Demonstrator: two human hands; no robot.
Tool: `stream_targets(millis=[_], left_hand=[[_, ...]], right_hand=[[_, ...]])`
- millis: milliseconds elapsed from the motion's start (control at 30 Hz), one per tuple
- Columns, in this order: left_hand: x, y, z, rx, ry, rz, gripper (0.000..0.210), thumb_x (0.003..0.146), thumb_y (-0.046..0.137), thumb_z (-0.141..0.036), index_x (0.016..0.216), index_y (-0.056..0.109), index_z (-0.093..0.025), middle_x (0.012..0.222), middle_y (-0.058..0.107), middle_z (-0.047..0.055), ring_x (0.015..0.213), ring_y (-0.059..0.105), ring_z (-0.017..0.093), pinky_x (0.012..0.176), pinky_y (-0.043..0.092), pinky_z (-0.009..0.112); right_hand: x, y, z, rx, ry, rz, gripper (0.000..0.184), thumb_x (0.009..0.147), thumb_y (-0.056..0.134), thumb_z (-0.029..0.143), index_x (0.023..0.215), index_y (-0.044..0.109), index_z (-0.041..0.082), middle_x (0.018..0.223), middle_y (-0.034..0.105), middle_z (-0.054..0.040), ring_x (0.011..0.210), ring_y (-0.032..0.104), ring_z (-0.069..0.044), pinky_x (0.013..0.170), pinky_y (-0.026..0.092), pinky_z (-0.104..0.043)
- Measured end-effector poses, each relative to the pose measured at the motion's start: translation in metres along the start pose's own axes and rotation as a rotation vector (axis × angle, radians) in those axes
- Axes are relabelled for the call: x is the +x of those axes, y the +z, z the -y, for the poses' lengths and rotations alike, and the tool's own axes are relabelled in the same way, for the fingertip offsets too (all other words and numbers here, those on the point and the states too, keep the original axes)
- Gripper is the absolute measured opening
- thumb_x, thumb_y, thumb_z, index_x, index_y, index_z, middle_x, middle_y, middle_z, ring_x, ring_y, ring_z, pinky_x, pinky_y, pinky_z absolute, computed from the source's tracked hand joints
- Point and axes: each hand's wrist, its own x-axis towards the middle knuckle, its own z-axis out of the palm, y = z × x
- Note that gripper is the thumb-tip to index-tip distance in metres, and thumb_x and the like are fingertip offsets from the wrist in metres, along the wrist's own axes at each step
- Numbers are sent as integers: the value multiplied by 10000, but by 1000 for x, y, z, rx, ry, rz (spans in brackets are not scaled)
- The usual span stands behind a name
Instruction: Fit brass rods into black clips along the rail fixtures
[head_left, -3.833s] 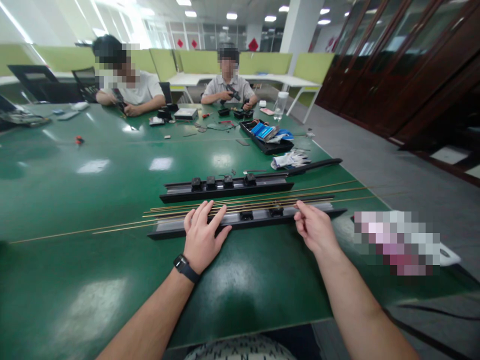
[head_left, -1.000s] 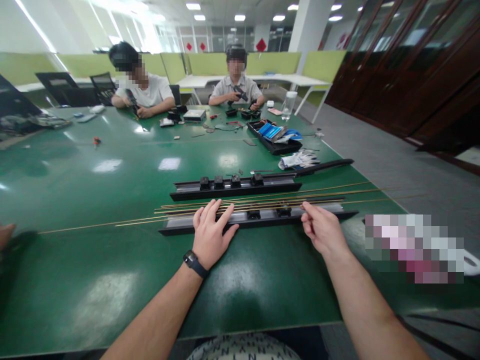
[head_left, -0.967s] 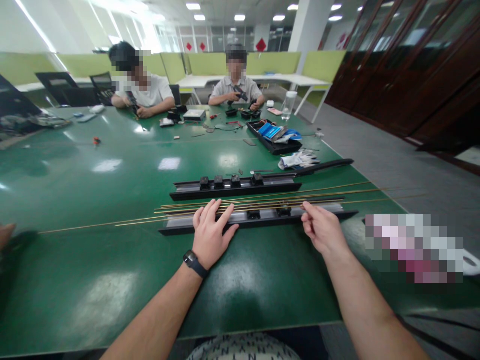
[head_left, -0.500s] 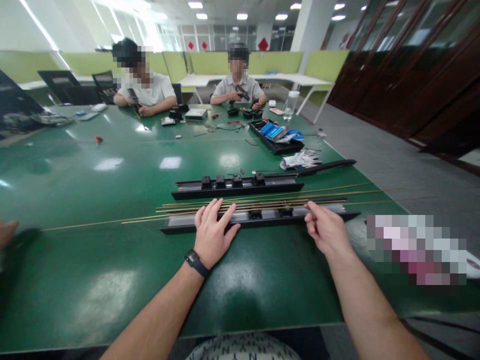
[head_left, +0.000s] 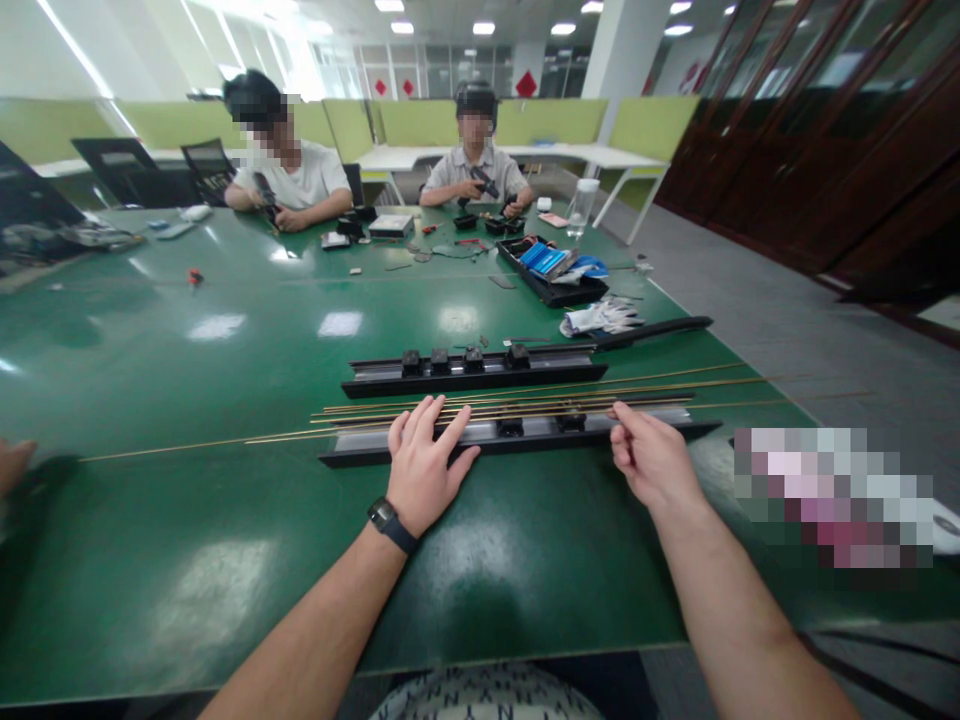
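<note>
Several thin brass-coloured rods [head_left: 540,400] lie lengthwise over the near black-edged channel [head_left: 645,425], sticking out past both its ends. My left hand [head_left: 424,460] rests spread on the rods and the channel's left half, fingers apart. At the right half, my right hand [head_left: 649,450] pinches one thin rod between thumb and forefinger. Small black blocks [head_left: 571,418] sit inside the channel between my hands. Just beyond lies a second black channel [head_left: 480,383] with several similar black blocks [head_left: 473,360] in it.
White gloves [head_left: 604,317] and a black curved strip [head_left: 660,332] lie beyond at the right. Behind them stands a black tray [head_left: 559,293] of blue items, near a clear bottle [head_left: 583,210]. Two people sit across the green table [head_left: 262,330]; another person's hand [head_left: 13,465] shows far left.
</note>
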Motion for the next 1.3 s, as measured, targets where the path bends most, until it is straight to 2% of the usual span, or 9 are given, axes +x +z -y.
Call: stream_targets(millis=[1300], left_hand=[[0,-1,-1,12,3,-1,486,928,589,-445,1395,552,-316,1487,494,126,1427,394,295,1172,228,499]], right_hand=[[4,1,-5,23,-16,-60,291,729,812,387,772,643,154,506,542,42,319,397,-45,238,232,-137]])
